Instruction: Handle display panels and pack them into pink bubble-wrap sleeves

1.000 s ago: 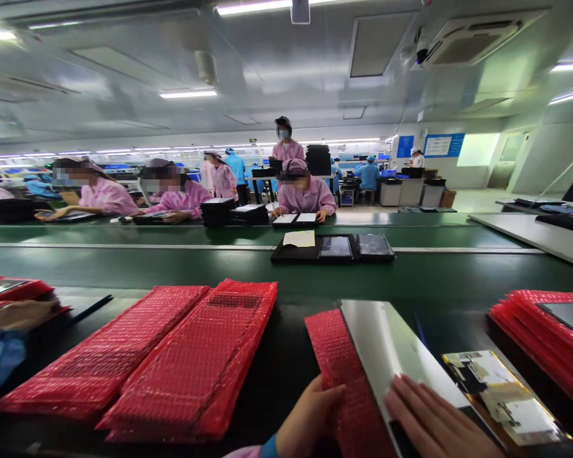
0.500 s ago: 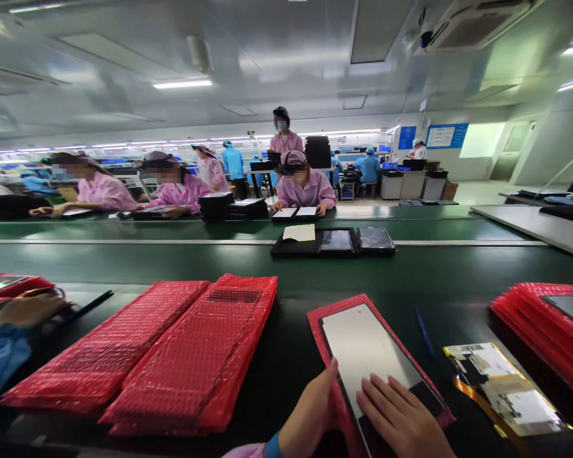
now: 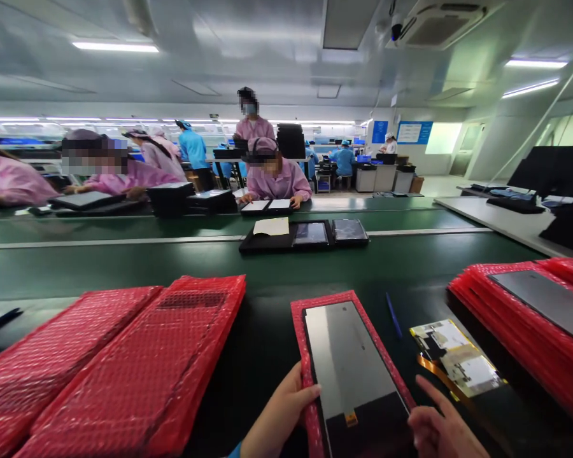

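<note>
Lower centre of the frame, the flat grey display panel [image 3: 348, 362] lies on a red bubble-wrap sleeve [image 3: 300, 318]. The left hand [image 3: 279, 413] grips the sleeve's edge; the right hand [image 3: 442, 426] hovers loosely open, index extended. Best touch edges only, keeping the panel flat.

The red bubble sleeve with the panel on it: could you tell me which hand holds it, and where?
The left hand holds the red bubble sleeve at its near left edge; the right hand holds nothing, one finger pointing.

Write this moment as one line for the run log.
left hand: thumb on edge of red bubble sleeve | right hand: beside display panel, forefinger out | panel: flat on sleeve | circuit module: on table, right
</note>
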`<action>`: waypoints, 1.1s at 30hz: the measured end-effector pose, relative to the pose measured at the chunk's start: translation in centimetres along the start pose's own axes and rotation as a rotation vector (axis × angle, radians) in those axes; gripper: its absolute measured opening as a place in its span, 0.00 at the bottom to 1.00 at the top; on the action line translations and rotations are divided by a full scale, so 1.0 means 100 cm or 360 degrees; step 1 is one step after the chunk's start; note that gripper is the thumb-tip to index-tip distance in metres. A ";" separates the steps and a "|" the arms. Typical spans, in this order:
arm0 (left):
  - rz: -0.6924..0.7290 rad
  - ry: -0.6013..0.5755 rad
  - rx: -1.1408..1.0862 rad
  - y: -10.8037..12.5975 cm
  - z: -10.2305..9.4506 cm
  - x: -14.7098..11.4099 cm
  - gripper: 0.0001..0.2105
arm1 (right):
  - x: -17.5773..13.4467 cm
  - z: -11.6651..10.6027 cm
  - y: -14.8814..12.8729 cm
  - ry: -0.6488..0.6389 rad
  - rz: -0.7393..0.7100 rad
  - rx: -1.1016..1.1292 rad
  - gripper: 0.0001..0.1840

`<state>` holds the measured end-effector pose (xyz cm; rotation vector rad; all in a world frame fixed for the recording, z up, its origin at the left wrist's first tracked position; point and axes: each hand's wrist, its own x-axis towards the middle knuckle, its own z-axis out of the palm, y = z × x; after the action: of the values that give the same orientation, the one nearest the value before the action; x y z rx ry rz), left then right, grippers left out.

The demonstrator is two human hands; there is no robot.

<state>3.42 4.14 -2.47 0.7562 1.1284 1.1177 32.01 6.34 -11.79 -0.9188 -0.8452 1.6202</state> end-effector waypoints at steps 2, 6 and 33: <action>0.0020 -0.0060 0.0079 0.002 0.002 0.001 0.26 | 0.006 -0.012 -0.007 0.0021 -0.0016 0.0239 0.38; 0.0162 0.0092 0.0368 0.007 0.000 0.001 0.24 | 0.005 0.001 -0.045 0.0174 -0.0410 0.0298 0.43; 0.0122 0.0299 0.1162 0.025 0.024 -0.006 0.03 | -0.013 0.094 -0.025 -0.1296 -0.0773 -0.1842 0.24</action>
<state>4.94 4.50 0.64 1.2802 1.7112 0.8381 25.02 4.91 -5.09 -0.6348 -2.4944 0.9424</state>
